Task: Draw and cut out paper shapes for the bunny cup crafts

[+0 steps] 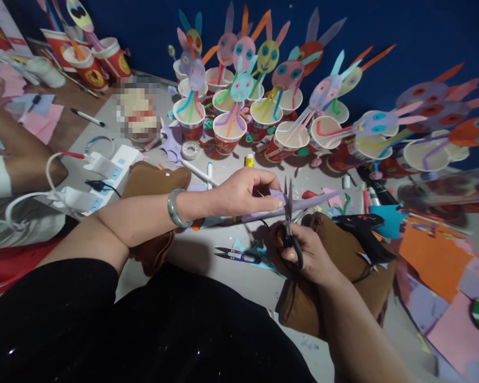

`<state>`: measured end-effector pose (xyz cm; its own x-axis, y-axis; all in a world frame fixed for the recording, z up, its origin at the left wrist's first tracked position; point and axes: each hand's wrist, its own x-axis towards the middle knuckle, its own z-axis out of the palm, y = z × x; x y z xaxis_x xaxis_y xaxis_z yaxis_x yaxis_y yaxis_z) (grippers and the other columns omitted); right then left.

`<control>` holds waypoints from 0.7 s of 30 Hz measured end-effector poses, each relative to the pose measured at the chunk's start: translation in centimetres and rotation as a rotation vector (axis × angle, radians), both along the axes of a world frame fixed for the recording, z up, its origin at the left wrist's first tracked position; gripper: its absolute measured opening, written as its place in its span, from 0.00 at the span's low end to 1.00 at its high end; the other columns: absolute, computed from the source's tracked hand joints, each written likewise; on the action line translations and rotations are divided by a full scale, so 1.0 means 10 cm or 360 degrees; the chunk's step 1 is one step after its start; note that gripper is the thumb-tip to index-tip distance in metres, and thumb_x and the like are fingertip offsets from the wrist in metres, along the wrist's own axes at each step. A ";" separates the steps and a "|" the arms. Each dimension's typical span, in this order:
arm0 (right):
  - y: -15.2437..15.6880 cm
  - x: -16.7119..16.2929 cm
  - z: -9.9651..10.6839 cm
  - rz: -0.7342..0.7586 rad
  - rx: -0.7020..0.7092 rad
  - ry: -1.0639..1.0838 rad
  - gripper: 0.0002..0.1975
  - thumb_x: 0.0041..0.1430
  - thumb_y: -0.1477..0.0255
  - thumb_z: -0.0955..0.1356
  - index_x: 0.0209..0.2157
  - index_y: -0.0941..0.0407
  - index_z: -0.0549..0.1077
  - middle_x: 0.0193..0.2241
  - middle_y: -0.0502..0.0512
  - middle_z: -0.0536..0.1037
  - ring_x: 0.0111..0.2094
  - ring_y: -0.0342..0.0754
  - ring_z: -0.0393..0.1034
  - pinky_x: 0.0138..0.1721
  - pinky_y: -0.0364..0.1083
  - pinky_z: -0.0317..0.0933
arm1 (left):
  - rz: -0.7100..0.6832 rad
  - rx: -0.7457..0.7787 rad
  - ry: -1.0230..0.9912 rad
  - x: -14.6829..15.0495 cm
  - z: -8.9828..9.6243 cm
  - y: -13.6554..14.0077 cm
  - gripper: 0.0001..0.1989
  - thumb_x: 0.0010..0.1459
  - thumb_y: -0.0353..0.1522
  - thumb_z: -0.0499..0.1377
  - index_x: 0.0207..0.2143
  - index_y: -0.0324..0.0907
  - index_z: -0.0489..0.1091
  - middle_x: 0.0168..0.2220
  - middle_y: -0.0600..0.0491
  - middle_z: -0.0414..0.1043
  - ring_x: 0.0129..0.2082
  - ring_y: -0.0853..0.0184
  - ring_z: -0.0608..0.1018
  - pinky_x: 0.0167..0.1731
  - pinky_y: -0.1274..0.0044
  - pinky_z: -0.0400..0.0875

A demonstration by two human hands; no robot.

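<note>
My left hand pinches a piece of purple paper whose long strip points off to the right. Black-handled scissors are gripped in my right hand, fingers through the loops. Their blades point upward and stand slightly apart at the purple paper, just right of my left fingertips. Whether the blades touch the paper, I cannot tell. Below my hands lie small thread snips on the table, beside blue paper scraps.
Paper cups with bunny-eared paper figures line the back. Brown cushions lie at right, a black glue gun on one. A power strip and another person's arm are at left. Orange paper lies far right.
</note>
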<state>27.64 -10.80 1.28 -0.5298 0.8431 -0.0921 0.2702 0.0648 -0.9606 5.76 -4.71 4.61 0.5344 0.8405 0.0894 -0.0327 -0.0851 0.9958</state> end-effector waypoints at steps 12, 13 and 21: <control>0.00 -0.01 0.03 -0.0008 -0.0034 0.0005 0.33 0.47 0.37 0.69 0.23 0.55 0.66 0.20 0.48 0.65 0.23 0.42 0.56 0.25 0.44 0.53 | -0.0018 -0.0055 -0.0054 -0.01 0.01 -0.01 0.09 0.51 0.34 0.63 0.26 0.38 0.67 0.23 0.58 0.63 0.24 0.76 0.65 0.23 0.82 0.60; -0.01 -0.01 0.03 -0.0010 -0.0035 0.0009 0.33 0.47 0.37 0.69 0.23 0.55 0.66 0.20 0.48 0.65 0.23 0.42 0.56 0.25 0.44 0.53 | -0.0017 -0.0051 -0.0065 0.00 0.01 -0.01 0.09 0.51 0.34 0.63 0.26 0.38 0.67 0.23 0.58 0.63 0.24 0.76 0.65 0.24 0.82 0.60; -0.01 0.00 0.01 -0.0016 -0.0039 0.0033 0.33 0.47 0.37 0.70 0.22 0.55 0.65 0.20 0.48 0.66 0.23 0.42 0.57 0.25 0.44 0.53 | 0.0029 0.0015 -0.0031 0.00 0.00 0.00 0.12 0.51 0.33 0.63 0.23 0.39 0.63 0.23 0.59 0.61 0.25 0.76 0.65 0.26 0.81 0.61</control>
